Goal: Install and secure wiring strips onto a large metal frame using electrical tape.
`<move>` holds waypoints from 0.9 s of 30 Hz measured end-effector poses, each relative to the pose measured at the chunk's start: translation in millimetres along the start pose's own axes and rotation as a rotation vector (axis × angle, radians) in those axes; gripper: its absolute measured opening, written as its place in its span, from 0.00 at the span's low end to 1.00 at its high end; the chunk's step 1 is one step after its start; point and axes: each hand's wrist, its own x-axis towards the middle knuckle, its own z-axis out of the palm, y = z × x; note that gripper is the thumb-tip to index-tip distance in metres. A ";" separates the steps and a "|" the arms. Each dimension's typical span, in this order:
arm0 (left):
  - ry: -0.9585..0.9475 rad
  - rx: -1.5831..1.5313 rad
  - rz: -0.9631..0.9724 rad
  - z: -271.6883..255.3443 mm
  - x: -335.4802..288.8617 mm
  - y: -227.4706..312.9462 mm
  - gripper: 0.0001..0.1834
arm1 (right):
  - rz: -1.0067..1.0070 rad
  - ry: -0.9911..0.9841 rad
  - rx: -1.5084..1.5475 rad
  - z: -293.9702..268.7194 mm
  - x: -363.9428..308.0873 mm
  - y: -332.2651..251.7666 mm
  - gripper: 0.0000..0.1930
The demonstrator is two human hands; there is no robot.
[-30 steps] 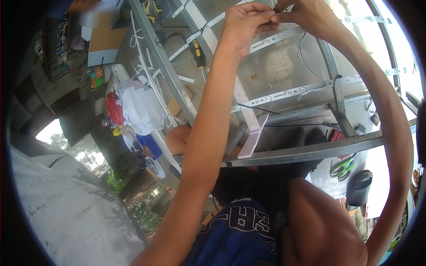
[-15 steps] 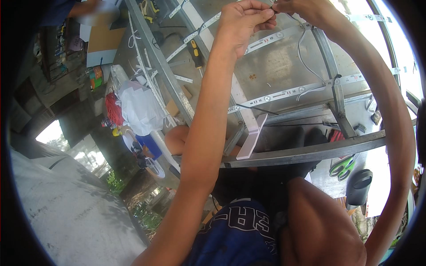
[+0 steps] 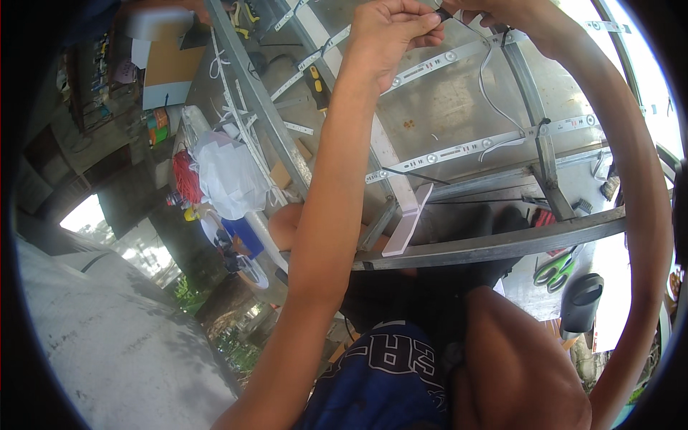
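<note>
My left hand (image 3: pixel 390 39) is raised to the top of the view, its thumb and fingers pinched on a small black piece (image 3: pixel 443 13) whose kind I cannot make out. Close on its right is my right hand (image 3: pixel 527 18), fingers curled and partly cut off by the upper edge; what it grips is hidden. A thin white wire (image 3: pixel 489 86) hangs beside the hands and runs down along a metal frame (image 3: pixel 548 161). White LED strips (image 3: pixel 466 150) with round lenses cross that frame, fastened with black ties.
A yellow-and-black screwdriver (image 3: pixel 315 87) lies left of my forearm. Green-handled scissors (image 3: pixel 553 274) and a black slipper-like object (image 3: pixel 580 304) lie lower right. White plastic bag (image 3: pixel 228 175) and red cord (image 3: pixel 186 178) are at left. A co-worker's arm shows top left, blurred.
My right hand has shifted slightly right, away from the left fingertips, and more of the black piece shows between them. The left hand has barely moved.
</note>
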 end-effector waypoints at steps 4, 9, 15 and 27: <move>0.010 0.020 0.000 -3.9 -2.5 -0.7 0.04 | -0.084 -0.030 -0.158 3.6 5.2 4.7 0.13; 0.005 0.008 0.002 -3.1 -3.9 -1.1 0.03 | -0.209 -0.023 -0.334 5.3 11.2 13.8 0.13; 0.081 0.022 0.056 8.4 -7.2 12.9 0.21 | -0.304 0.025 -0.472 10.6 12.9 16.4 0.12; 0.004 0.168 0.097 14.8 -4.8 25.5 0.25 | -0.262 0.168 -0.384 13.9 -0.3 5.1 0.08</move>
